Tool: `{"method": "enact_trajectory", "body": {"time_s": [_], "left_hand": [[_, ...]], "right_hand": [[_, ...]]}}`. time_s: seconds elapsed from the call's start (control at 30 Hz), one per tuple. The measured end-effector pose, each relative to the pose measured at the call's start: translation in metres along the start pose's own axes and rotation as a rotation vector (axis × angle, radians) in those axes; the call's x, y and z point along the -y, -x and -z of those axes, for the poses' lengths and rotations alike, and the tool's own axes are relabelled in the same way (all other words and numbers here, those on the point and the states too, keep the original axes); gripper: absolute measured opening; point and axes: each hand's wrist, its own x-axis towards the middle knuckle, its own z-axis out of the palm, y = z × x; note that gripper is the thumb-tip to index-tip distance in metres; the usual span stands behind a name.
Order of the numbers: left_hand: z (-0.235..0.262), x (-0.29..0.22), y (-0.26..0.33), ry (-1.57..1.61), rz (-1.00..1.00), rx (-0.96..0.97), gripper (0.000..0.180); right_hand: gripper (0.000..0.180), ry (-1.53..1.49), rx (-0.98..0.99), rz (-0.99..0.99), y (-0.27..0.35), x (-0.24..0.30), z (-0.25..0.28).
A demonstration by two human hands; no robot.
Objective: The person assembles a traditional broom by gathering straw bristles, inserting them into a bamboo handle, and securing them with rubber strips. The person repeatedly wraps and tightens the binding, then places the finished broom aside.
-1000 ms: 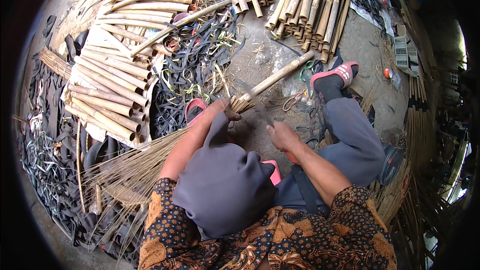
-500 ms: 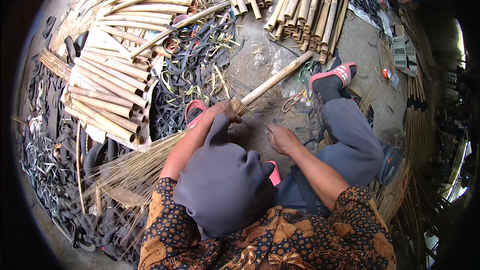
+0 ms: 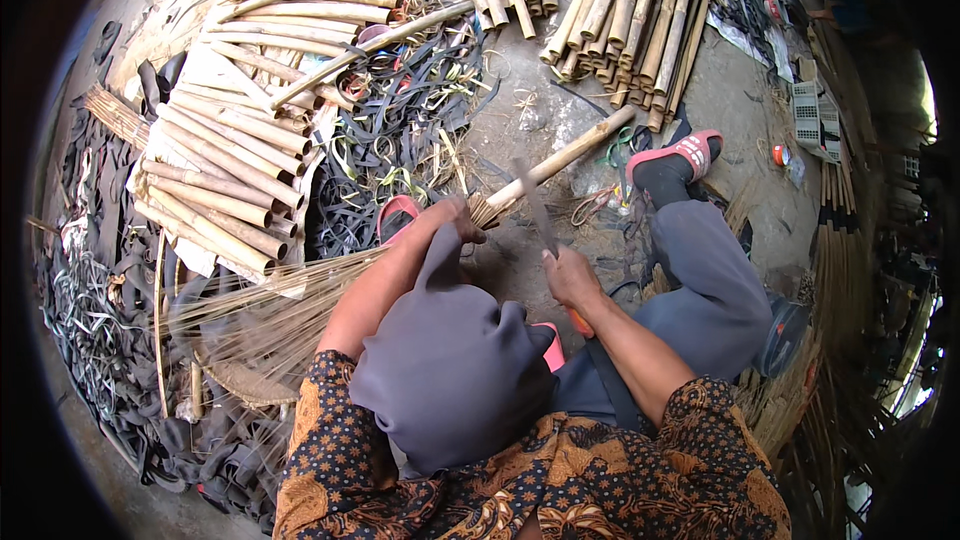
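Bare grey ground (image 3: 530,120) of a cluttered workshop yard fills the view from above, strewn with fibres and scraps. At the middle lies a broom (image 3: 440,240): a bamboo handle (image 3: 570,155) that runs up and to the right, and a fan of thin pale bristles (image 3: 240,315) that spreads down and to the left across the person's lap. The left hand (image 3: 455,225) is closed around the neck of the broom, just where the bristles meet the handle. The right hand (image 3: 570,275) is clenched around a knife (image 3: 540,220) whose dark blade points up, its tip near the bound neck; an orange bit of the grip shows below the fist. Whether the blade touches the broom cannot be told. A grey cloth (image 3: 450,360) covers the lap between the forearms. The right leg, in grey trousers, stretches out to a foot in a pink sandal (image 3: 685,150). Left of the broom lies a heap of black rubber strips (image 3: 400,110), and beyond it a stack of cut bamboo poles (image 3: 215,180). More bamboo poles (image 3: 620,10) lie bundled along the top.
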Motion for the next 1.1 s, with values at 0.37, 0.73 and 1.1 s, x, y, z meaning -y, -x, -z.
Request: {"method": "enact_trajectory", "body": {"time_s": [0.37, 0.73, 1.1], "left_hand": [[0.017, -0.015, 0.01, 0.005, 0.079, 0.065, 0.065], [0.018, -0.006, -0.002, 0.29, 0.028, 0.325, 0.039], [0.009, -0.008, 0.007, -0.131, -0.004, -0.109, 0.05]], "right_hand": [[0.036, 0.149, 0.12, 0.145, 0.009, 0.005, -0.011], [0.035, 0.05, -0.019, 0.14, 0.001, -0.004, -0.023], [0.037, 0.086, 0.07, 0.133, 0.002, 0.01, -0.031]]}}
